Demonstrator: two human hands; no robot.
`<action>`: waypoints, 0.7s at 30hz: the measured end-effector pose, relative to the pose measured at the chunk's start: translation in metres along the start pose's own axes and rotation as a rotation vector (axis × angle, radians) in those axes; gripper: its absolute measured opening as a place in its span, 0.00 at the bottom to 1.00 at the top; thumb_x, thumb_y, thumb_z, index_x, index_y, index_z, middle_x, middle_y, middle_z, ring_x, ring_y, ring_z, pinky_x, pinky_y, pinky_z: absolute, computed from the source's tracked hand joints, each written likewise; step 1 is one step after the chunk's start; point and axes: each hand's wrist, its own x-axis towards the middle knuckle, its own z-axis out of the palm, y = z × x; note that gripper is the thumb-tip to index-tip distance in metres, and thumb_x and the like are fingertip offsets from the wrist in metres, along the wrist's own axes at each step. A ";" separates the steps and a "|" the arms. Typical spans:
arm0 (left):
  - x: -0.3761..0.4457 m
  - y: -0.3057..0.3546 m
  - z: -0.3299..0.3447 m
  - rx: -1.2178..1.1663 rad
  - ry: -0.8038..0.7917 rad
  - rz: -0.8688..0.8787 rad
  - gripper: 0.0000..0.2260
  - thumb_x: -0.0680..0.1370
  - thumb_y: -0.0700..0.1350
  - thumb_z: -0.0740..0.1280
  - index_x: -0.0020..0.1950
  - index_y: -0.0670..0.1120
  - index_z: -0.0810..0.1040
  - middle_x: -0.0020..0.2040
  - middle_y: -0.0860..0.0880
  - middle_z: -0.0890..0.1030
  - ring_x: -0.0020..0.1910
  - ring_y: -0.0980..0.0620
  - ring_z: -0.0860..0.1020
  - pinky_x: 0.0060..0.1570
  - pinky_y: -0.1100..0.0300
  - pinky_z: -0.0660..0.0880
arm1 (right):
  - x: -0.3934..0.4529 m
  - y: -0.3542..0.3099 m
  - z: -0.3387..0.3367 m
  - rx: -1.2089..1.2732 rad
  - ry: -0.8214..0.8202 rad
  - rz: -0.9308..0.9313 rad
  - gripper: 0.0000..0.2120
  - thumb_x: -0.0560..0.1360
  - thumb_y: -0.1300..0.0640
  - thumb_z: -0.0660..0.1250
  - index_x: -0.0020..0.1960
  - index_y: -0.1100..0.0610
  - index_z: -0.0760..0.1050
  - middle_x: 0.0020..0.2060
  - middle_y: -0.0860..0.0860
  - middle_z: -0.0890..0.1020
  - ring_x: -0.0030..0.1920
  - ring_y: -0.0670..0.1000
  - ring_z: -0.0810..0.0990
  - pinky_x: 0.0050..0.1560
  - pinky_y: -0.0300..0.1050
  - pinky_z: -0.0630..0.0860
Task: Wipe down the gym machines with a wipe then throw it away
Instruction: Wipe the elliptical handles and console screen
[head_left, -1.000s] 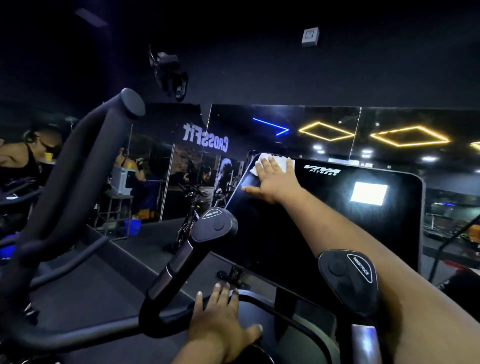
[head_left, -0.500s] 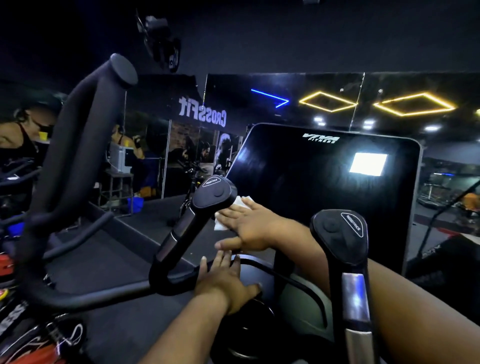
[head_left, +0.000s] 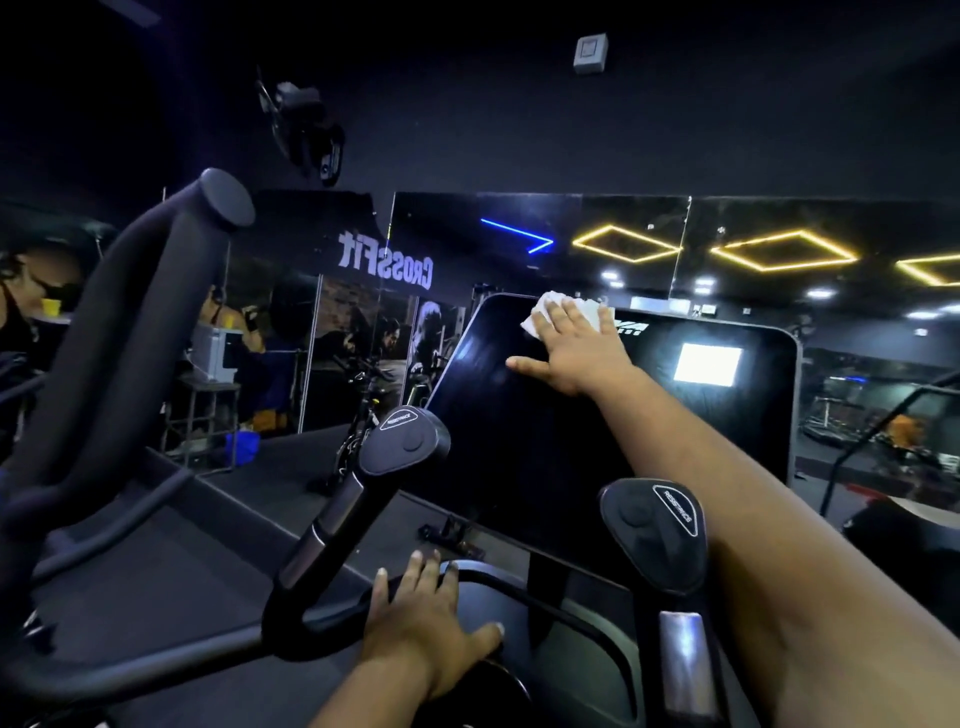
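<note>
Wipe (head_left: 566, 310) sits pinned under the flat, straight fingers of the right hand (head_left: 576, 348) at the console screen (head_left: 545, 441) top edge, upper centre, left hand (head_left: 431, 629) resting open on the frame below, wiping underway, disposal still ahead.

The right arm reaches forward and up from the lower right, nearly straight at the elbow, the forearm bare. The right hand (head_left: 574, 345) lies flat, palm down, fingers straight and close together (the thumb stuck out to the left), pressing on a white wipe (head_left: 566, 310). The left arm comes up from the bottom edge, shorter in reach. The left hand (head_left: 431, 618) rests palm down with fingers spread and apparently only lightly bent, thumb splayed to the right.
</note>
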 end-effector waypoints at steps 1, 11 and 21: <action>0.000 0.001 -0.001 0.003 -0.004 0.001 0.43 0.77 0.73 0.52 0.84 0.50 0.46 0.84 0.51 0.43 0.82 0.50 0.39 0.79 0.42 0.37 | -0.008 -0.004 0.003 -0.005 -0.007 -0.001 0.49 0.73 0.21 0.44 0.83 0.51 0.43 0.82 0.49 0.42 0.81 0.50 0.39 0.76 0.66 0.34; -0.007 0.009 -0.011 0.036 -0.032 -0.001 0.42 0.78 0.71 0.53 0.84 0.49 0.44 0.84 0.49 0.41 0.82 0.50 0.38 0.78 0.41 0.37 | -0.143 -0.082 0.044 -0.014 -0.157 -0.365 0.51 0.68 0.22 0.36 0.83 0.51 0.44 0.82 0.48 0.44 0.81 0.48 0.40 0.76 0.63 0.32; -0.007 0.004 0.001 0.048 -0.005 0.001 0.41 0.78 0.72 0.51 0.84 0.51 0.45 0.84 0.50 0.43 0.82 0.50 0.40 0.79 0.41 0.38 | -0.107 -0.033 0.025 -0.059 -0.167 -0.333 0.40 0.78 0.27 0.50 0.83 0.45 0.45 0.82 0.46 0.44 0.81 0.49 0.39 0.77 0.62 0.34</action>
